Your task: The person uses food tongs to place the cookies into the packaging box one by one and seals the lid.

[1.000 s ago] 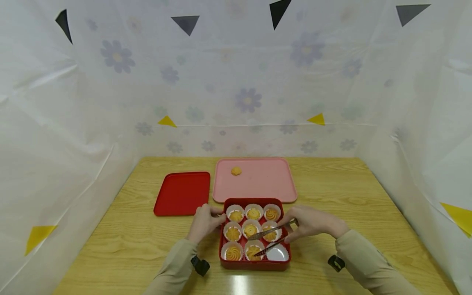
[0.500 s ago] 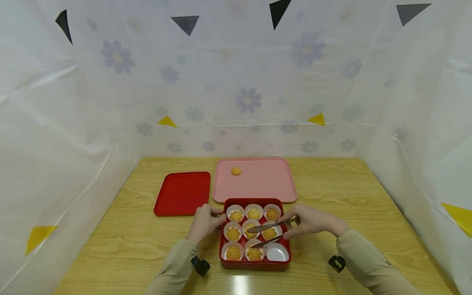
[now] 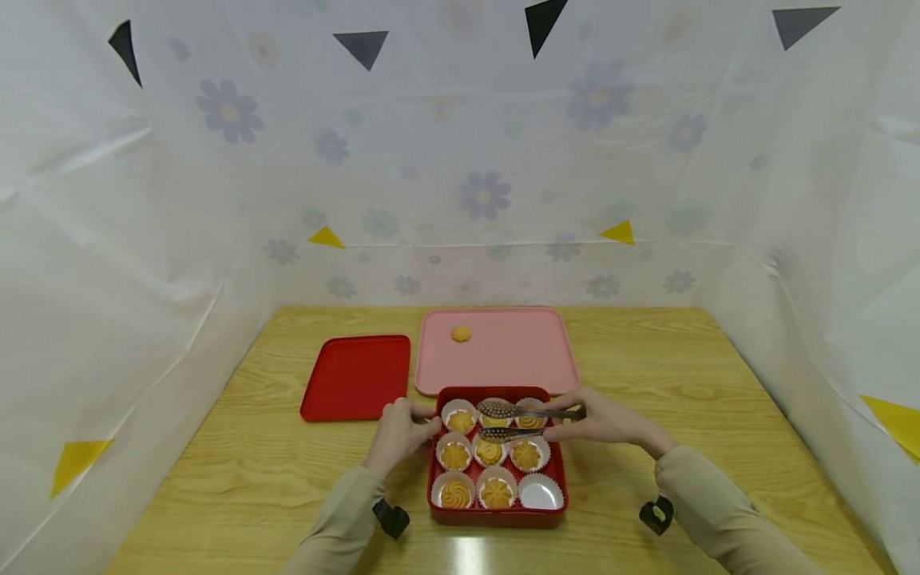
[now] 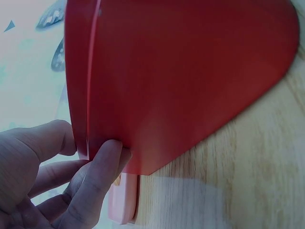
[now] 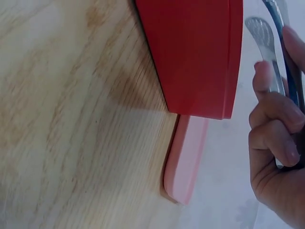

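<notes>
A square red box holds rows of white paper cups, most with a piped butter cookie. The front right paper cup has no cookie in it. My left hand grips the box at its left side; the left wrist view shows fingertips on the outer wall by the rim. Over the box's right rim, my right hand holds metal tongs. Their perforated ends stand apart over the back and middle cups, with no cookie between them. In the right wrist view, fingers curl round the tongs.
Right behind the box lies a pink tray with one cookie near its back left. To the left rests a flat red square lid or tray. White sheeting encloses the wooden table at back and sides.
The tongs have moved back from the front middle cookie to above the back and middle rows, with the right hand shifting slightly back. The left hand and the box have stayed still.
</notes>
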`<state>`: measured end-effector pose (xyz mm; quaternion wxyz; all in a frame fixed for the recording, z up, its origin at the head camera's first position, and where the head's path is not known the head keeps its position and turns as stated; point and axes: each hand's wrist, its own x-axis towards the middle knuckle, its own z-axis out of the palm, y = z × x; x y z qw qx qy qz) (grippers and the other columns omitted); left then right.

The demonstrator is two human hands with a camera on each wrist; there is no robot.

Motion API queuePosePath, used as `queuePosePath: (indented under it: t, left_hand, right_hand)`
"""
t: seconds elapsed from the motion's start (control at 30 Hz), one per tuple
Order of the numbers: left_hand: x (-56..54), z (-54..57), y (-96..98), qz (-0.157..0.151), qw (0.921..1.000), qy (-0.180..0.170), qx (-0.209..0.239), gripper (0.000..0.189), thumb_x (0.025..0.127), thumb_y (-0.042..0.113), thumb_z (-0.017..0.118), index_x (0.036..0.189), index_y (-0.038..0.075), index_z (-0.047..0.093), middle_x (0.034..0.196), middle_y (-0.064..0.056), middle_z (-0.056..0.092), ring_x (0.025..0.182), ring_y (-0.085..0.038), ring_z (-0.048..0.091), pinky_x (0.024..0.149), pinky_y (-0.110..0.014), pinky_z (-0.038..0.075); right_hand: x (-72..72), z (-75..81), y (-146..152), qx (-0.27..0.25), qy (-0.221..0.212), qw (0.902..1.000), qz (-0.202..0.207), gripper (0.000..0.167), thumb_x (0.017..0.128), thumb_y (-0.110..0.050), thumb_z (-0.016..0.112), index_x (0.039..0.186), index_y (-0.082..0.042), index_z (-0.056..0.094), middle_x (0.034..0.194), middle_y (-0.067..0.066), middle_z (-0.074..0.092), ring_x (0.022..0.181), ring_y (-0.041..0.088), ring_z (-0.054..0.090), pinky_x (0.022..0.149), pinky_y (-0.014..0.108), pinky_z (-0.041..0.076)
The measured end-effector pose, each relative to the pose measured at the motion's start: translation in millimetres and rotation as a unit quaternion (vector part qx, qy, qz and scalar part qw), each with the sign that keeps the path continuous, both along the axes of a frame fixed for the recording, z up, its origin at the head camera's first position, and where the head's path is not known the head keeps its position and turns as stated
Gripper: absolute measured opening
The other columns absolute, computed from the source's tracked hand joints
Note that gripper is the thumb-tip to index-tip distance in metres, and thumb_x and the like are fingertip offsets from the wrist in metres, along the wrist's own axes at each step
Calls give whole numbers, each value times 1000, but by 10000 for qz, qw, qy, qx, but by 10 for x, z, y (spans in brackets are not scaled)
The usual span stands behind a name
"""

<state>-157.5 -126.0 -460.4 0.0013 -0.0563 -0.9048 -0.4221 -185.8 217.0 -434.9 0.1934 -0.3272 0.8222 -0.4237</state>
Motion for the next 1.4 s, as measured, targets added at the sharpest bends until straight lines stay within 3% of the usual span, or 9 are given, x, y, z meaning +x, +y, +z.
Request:
queuePosePath:
  t: [0.2,0.37,0.53,0.6,0.73,0.9,1.03,1.2,1.4]
  left_hand:
    - [2,-3,1,41,10000,-25,11,18,83,10,75,98,3,81,88,-11,79,71,-8,64,64,-23,50]
    - [10,4,4,22,10000,17,-12,17,83,10,74,97,3,81,87,-11,79,71,-9,65,63,-23,51]
    - [12,13,6,14,10000,-46,35,15,84,10,74,96,3,81,86,-10,79,69,-8,63,62,-23,50]
    - [12,17,6,3,10000,-73,60,15,84,10,74,95,2,81,86,-10,79,69,-7,63,61,-23,50]
    - [13,21,7,-7,9999,-116,98,16,85,10,73,96,1,81,86,-10,78,68,-7,63,61,-23,50]
    - [10,16,9,4,9999,-90,110,16,85,9,74,96,1,81,86,-11,78,68,-7,63,60,-23,50]
    - [6,13,10,21,10000,-57,78,16,84,9,74,97,1,81,86,-12,79,68,-8,64,60,-23,50]
    - [1,11,11,30,9999,-64,83,16,84,8,74,97,1,81,87,-12,79,68,-8,64,60,-23,51]
    - [1,15,10,26,9999,-82,130,16,85,8,74,97,1,81,88,-12,79,67,-8,64,59,-22,50]
  right_hand:
    - [-9,16,-2,-81,-661,9945,-814,50,95,-30,70,134,-1,62,114,16,69,56,5,41,51,24,39]
    - [-34,48,-49,-266,-1180,9812,-1504,52,94,-33,70,136,-4,62,99,15,65,50,6,31,46,23,31]
    - [-110,60,-87,-335,-1198,9731,-1940,57,94,-33,69,140,-1,57,86,10,60,51,7,31,47,23,30]
    - [-149,72,-100,-298,-1131,9725,-2014,59,95,-33,69,141,0,56,90,14,63,52,8,31,47,23,30]
    - [-232,119,-146,-78,-789,9724,-2194,59,94,-36,69,141,-2,56,109,22,70,57,7,47,47,25,31]
    - [-368,215,-262,359,64,9736,-2253,50,92,-36,71,129,-2,66,104,18,71,66,12,52,57,27,42]
    - [-516,305,-362,625,557,9743,-2091,31,93,-31,72,104,-2,75,78,5,66,66,12,47,64,30,41]
    - [-715,417,-479,935,496,9778,-1809,30,94,-28,71,71,-10,65,54,-4,41,48,12,28,51,28,32]
    - [-895,531,-615,1513,135,9712,-1838,34,93,-32,70,66,-13,62,52,-5,43,44,10,26,45,26,29]
